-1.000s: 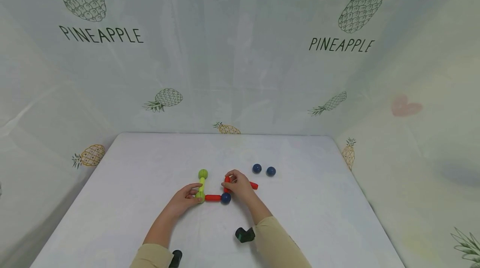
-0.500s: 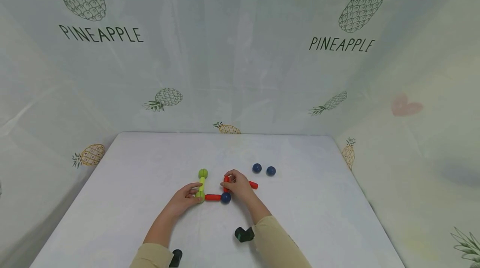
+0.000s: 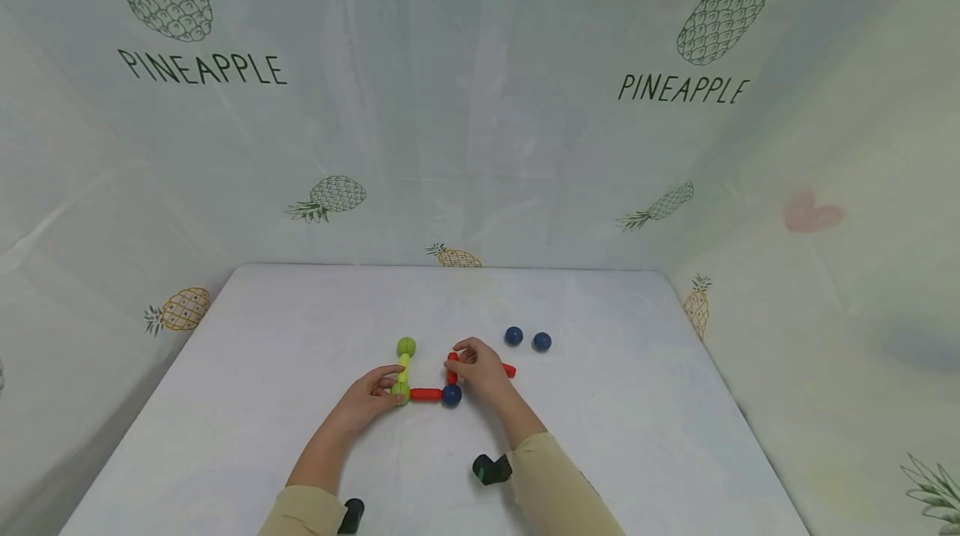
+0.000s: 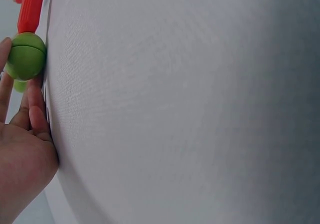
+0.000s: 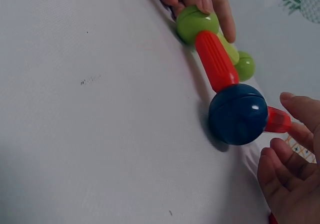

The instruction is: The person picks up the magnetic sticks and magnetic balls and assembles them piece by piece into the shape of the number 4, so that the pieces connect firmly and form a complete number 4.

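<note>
On the white table, toy building sticks and balls form a U shape. My left hand (image 3: pixel 367 399) holds the near green ball (image 3: pixel 401 393) between thumb and fingers, by a yellow-green stick (image 3: pixel 404 367) that leads to a far green ball (image 3: pixel 406 346). A red stick (image 3: pixel 426 394) joins the near green ball to a blue ball (image 3: pixel 452 395). From that blue ball a second red stick (image 5: pixel 278 120) points away, and my right hand (image 3: pixel 480 368) has its thumb and index finger at this stick's far end. Another red stick (image 3: pixel 510 370) lies partly hidden behind the right hand.
Two loose blue balls, a left one (image 3: pixel 513 336) and a right one (image 3: pixel 542 342), lie beyond the right hand. Dark wrist-worn devices show at the left sleeve (image 3: pixel 351 516) and the right sleeve (image 3: pixel 492 469). A pineapple-print curtain (image 3: pixel 480 102) hangs behind the table.
The right hand and the red stick at its fingertips shift only very slightly. The left hand and the rest of the pieces stay in place.
</note>
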Motion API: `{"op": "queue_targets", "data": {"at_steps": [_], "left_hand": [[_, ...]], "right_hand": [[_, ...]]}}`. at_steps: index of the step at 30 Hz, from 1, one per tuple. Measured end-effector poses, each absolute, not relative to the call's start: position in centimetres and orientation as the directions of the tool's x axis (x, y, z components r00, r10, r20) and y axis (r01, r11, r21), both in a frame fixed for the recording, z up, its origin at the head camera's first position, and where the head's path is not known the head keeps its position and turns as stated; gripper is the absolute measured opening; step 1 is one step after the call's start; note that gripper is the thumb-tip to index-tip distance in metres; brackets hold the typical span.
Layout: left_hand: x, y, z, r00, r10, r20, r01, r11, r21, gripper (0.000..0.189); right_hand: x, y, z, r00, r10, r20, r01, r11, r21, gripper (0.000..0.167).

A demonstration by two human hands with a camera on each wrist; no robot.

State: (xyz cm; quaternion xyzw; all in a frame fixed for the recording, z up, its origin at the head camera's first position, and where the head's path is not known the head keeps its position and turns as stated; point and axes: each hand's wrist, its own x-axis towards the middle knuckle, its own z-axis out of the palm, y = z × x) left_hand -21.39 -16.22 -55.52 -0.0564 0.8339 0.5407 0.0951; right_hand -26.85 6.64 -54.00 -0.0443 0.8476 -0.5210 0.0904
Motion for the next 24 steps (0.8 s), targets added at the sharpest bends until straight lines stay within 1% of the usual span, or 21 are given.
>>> {"op": "queue_targets", "data": {"at_steps": [6,10,13,19,24], "left_hand": [[-21.4,-16.3,-55.5,-0.977,0.011,-0.212,-0.191,0.39,0.901,0.051],[-21.3,-16.3,-55.5,-0.978,0.016,-0.208,-0.186,0.392,0.901,0.051],[-21.3,-16.2,-55.4,-0.977,0.016,-0.211,-0.187,0.398,0.898,0.051],[-21.2,-16.1,-55.2,-0.975,0.013,-0.22,-0.196,0.405,0.893,0.052],[-21.1,-16.1,-55.2,-0.975,0.012,-0.223,-0.198,0.412,0.889,0.052]], "right_hand": [[-27.0,7.4,-53.7,-0.984,-0.166,-0.062,-0.018,0.44,-0.898,0.033],[-27.1,8.1,-53.6,-0.986,-0.166,-0.002,-0.068,0.415,-0.907,0.034],[-27.2,8.6,-53.5,-0.987,-0.156,0.039,-0.102,0.422,-0.901,0.033],[-27.2,9.5,-53.4,-0.994,-0.089,0.06,-0.093,0.436,-0.895,0.033],[-27.3,10.2,-53.8,-0.994,-0.006,0.108,-0.1,0.437,-0.894,0.031]]}}
